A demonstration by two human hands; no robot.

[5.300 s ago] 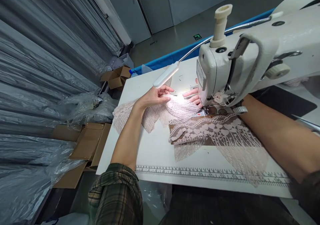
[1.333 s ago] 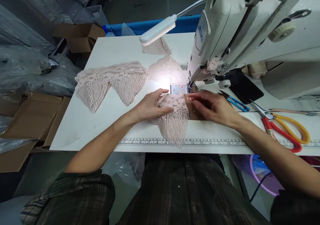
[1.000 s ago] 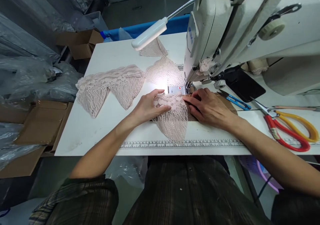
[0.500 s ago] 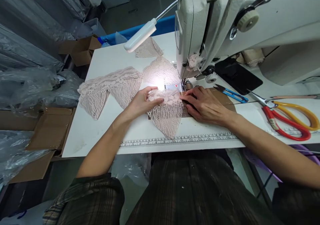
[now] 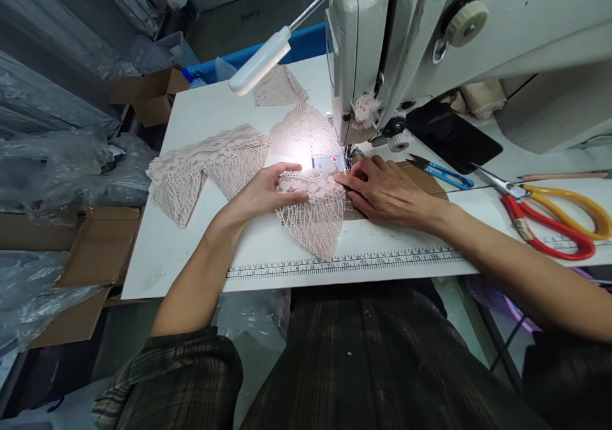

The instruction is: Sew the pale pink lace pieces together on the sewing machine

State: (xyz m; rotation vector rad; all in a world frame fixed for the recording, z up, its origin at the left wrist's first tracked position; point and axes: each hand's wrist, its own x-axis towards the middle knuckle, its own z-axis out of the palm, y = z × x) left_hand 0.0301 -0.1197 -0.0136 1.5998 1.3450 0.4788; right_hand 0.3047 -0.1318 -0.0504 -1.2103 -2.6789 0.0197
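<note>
Lining the room's left side, crinkled plastic sheeting (image 5: 57,162) and cardboard boxes (image 5: 143,95) flank the white table (image 5: 191,251), whose near rim carries a printed ruler (image 5: 344,265). A long lace strip (image 5: 210,162) lies left of the left hand (image 5: 261,191), which is spread flat on the lace piece (image 5: 313,220) under the lamp (image 5: 258,70). The right hand (image 5: 382,191), also unclenched, presses brown card (image 5: 425,181) beside the sewing machine (image 5: 430,35). Scissors (image 5: 554,220) lie farthest right.
</note>
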